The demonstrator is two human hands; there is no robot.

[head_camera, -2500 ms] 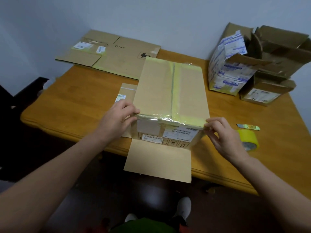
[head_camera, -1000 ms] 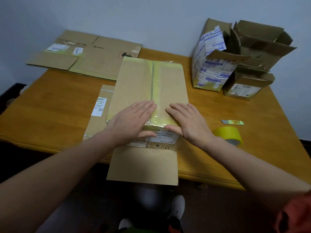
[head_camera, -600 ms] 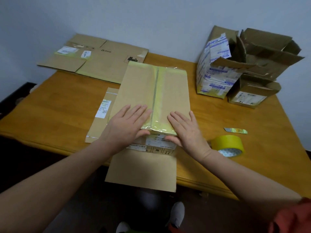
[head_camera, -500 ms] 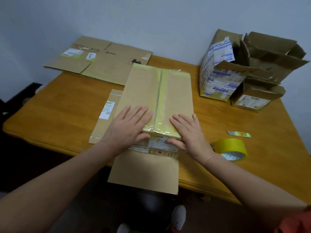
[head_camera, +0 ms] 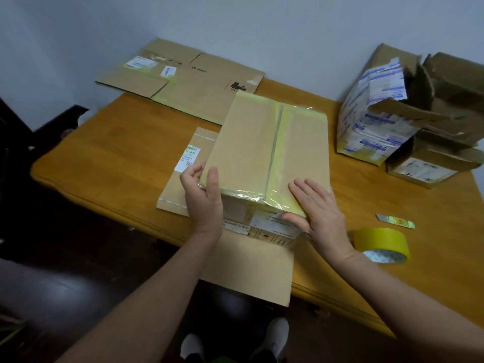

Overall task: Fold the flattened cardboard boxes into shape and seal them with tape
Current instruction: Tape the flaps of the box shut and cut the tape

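- Head view: the box (head_camera: 262, 153) is sitting at the middle of the near edge of the table (head_camera: 117, 158), sealed face up. A band of yellow tape (head_camera: 288, 142) is running along its centre seam and wrapping over the near end.
- The left hand (head_camera: 203, 197) is gripping the box's near-left corner, thumb laid on top and fingers curled round the side. I'd say it is bracing the box so it isn't sliding.
- The right hand (head_camera: 319, 210) is lying flat on the near-right part of the top, fingers straight and close together, thumb pressing against the end face. It appears to be rubbing the tape end down.
- One unsealed flap (head_camera: 251, 271) is hanging out past the table's near edge, so that end probably needs closing next.
- The tape roll (head_camera: 381, 244) and a small cutter (head_camera: 395, 221) are waiting near the right hand, handy for the next strip.
- Flattened cardboard (head_camera: 188, 82) is lying at the far-left corner, and the open boxes (head_camera: 379, 119) are standing at the far-right corner.
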